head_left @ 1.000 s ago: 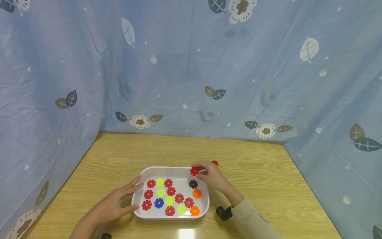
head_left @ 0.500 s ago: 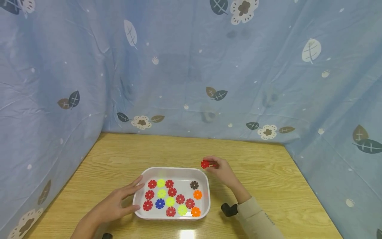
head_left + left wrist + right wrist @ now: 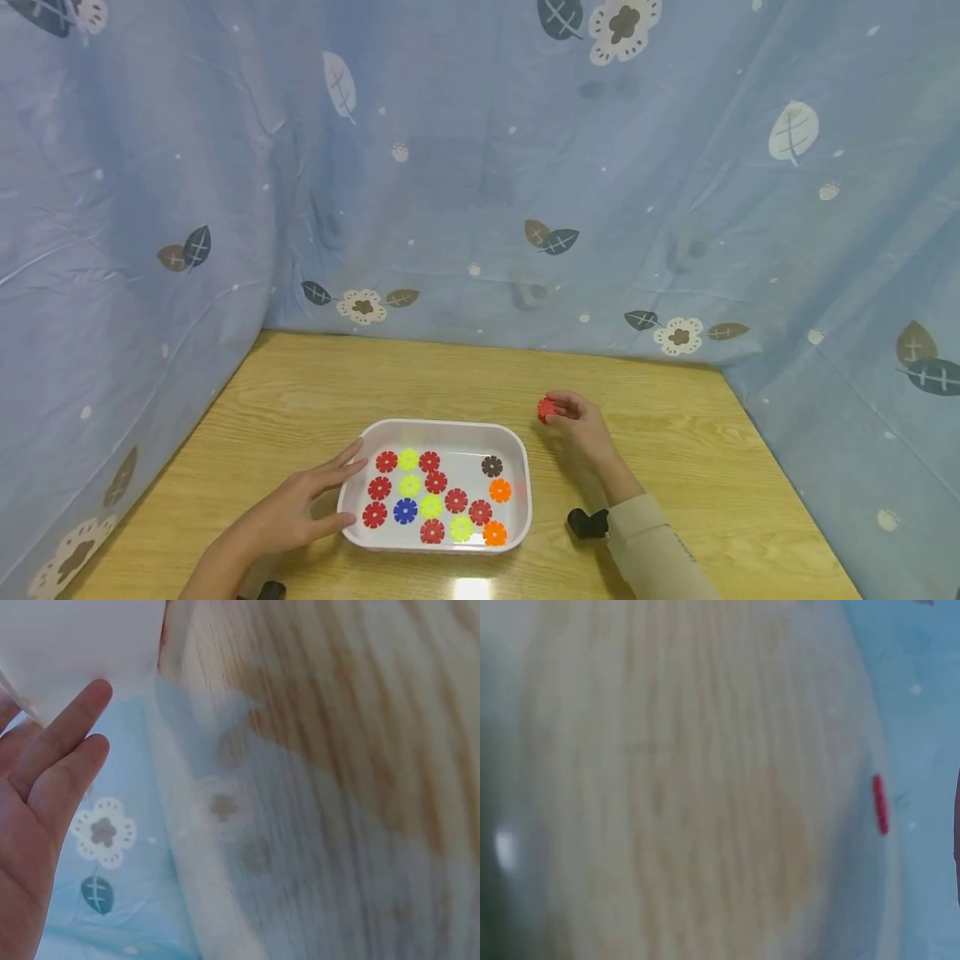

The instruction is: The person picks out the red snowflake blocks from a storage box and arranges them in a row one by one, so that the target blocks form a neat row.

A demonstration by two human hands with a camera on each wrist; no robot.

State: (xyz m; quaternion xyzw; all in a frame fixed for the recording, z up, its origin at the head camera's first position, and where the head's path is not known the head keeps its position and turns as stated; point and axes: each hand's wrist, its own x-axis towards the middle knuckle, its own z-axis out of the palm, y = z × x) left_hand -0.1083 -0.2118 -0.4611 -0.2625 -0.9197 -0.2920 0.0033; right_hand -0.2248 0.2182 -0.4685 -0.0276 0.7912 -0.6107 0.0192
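A white plastic tray (image 3: 468, 422) holds several flower-shaped interlocking discs laid flat, among them a blue disc (image 3: 405, 511), a brown disc (image 3: 491, 466) and an orange disc (image 3: 500, 490). My left hand (image 3: 296, 508) rests at the tray's left end, fingers extended against the rim; in the left wrist view the left hand's fingers (image 3: 67, 731) lie along the white wall. Beyond the tray's far right corner, my right hand (image 3: 588, 429) pinches a red disc (image 3: 547, 409). A red disc (image 3: 880, 804) appears edge-on in the right wrist view, where most of that hand is out of frame.
The tray stands on a wood-grain table (image 3: 315, 375). Blue patterned cloth (image 3: 450, 208) hangs behind and along both sides. A black wrist-worn piece (image 3: 587, 523) sits below the right wrist, beside a beige sleeve (image 3: 652, 542).
My right hand has carried the red disc from the tray's far right rim rightward, to where another red disc lay on the table. The left hand stays at the tray.
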